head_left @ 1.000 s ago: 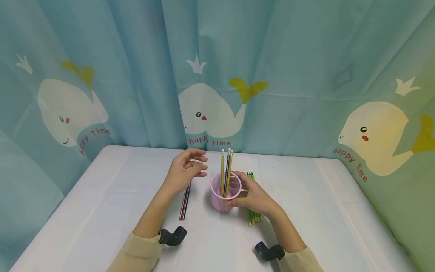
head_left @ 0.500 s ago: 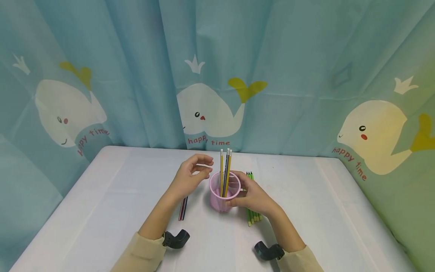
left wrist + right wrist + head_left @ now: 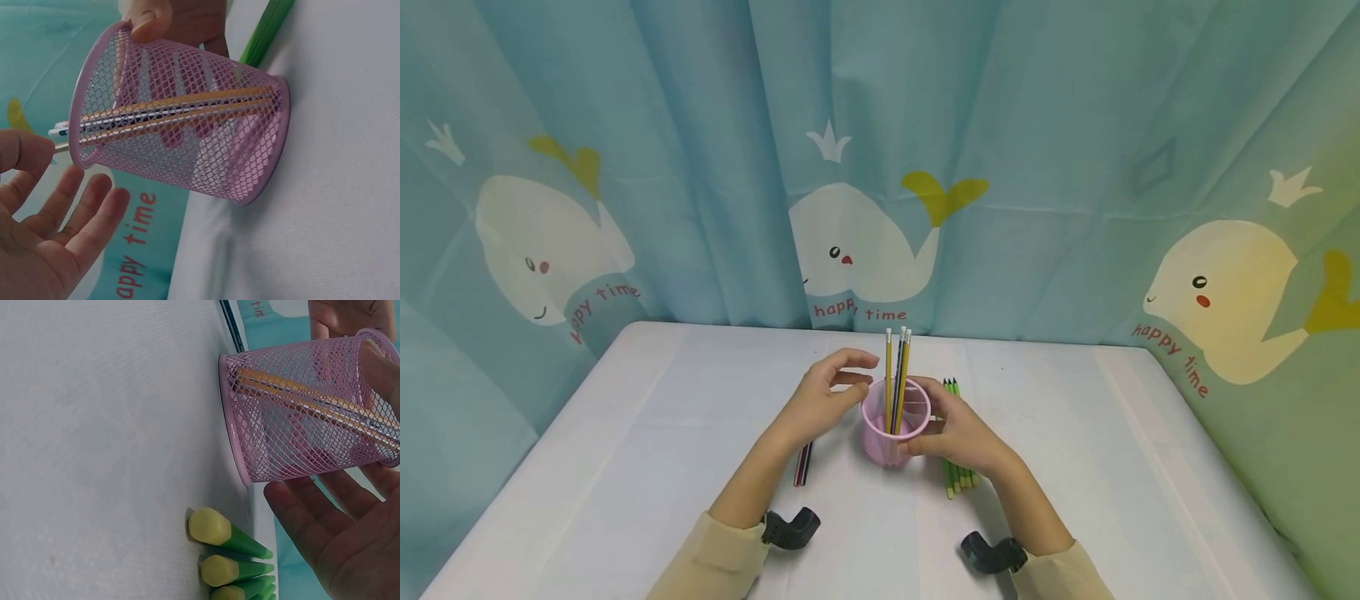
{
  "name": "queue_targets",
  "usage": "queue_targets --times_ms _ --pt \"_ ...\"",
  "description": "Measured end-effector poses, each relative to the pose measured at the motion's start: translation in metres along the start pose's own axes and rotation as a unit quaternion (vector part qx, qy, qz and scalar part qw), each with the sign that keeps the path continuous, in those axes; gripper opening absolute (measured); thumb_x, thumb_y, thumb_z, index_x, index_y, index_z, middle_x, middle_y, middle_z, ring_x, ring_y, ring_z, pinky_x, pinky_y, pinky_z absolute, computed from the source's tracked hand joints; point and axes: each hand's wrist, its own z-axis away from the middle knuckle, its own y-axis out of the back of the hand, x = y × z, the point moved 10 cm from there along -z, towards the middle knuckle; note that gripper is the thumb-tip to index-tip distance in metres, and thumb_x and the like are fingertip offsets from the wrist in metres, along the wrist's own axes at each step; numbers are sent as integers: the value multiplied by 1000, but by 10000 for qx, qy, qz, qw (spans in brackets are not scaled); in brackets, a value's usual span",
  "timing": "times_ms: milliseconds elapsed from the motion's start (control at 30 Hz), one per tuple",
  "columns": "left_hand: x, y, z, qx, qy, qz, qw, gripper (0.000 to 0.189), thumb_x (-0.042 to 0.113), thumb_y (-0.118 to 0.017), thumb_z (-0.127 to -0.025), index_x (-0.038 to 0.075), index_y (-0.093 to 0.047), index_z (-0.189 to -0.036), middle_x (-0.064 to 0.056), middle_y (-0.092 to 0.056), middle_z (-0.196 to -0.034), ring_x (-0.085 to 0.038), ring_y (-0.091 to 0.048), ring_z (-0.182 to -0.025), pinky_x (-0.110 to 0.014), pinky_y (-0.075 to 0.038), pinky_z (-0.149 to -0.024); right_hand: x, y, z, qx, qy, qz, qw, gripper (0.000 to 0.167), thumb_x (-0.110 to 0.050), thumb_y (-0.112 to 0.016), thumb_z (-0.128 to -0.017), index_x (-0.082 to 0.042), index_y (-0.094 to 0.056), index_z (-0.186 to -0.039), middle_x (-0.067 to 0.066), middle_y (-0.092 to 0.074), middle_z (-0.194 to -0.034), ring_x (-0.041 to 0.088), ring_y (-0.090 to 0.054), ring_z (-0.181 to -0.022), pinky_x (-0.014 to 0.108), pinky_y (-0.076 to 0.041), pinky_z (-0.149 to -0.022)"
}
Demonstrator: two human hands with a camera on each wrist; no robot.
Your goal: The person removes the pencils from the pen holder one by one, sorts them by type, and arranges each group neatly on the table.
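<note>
Keep that pencil cup point(image 3: 880, 452) steady

Cup's around the middle of the bench point(image 3: 1075, 475). I'd go with a light, even grip and keep it upright so the pencils point(image 3: 907, 362) inside don't swing, and mind the green pencils point(image 3: 957, 481) at its 4 o'clock. Right hand point(image 3: 961, 432) sits at 3 o'clock, fingers wrapped round the cup, thumb on the near side. Left hand point(image 3: 823, 398) is at 10 o'clock by the rim, fingers loosely bent, gripping nothing; can't tell if they're touching.
</note>
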Motion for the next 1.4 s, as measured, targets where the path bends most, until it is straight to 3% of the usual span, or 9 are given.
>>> queue_targets --times_ms 300,667,1033,1400 --pt "-8 -10 -1 -24 10 -291 9996 31 9 -62 -95 16 -63 -126 -6 -63 -132 -30 -62 -118 -42 -57 -93 0 0 1 -13 -9 14 10000 84 -9 -87 -75 -20 -44 -146 4 -53 -143 31 -52 -130 45 -52 -103" --pt "-4 -15 1 -145 -75 -518 9985 36 9 -62 -94 18 -63 -130 -2 -61 -136 -33 -61 -120 -45 -56 -95 3 1 0 41 -117 133 9998 85 -12 -88 -74 -23 -44 -146 5 -55 -140 30 -53 -130 44 -52 -103" --pt "-4 -19 2 -166 -68 -459 9988 38 12 -63 -94 17 -63 -132 -2 -62 -136 -28 -62 -120 -43 -55 -97 1 1 1 14 -91 149 9998 84 -12 -87 -75 -21 -44 -146 6 -55 -139 31 -52 -130 44 -53 -102" --pt "9 -10 2 33 -481 -247 9985 34 10 -63 -97 7 -62 -131 -10 -63 -133 -30 -63 -119 -44 -56 -96 2 1 1 42 -59 90 9999 85 -11 -87 -74 -19 -44 -146 7 -55 -140 31 -53 -130 44 -52 -102"
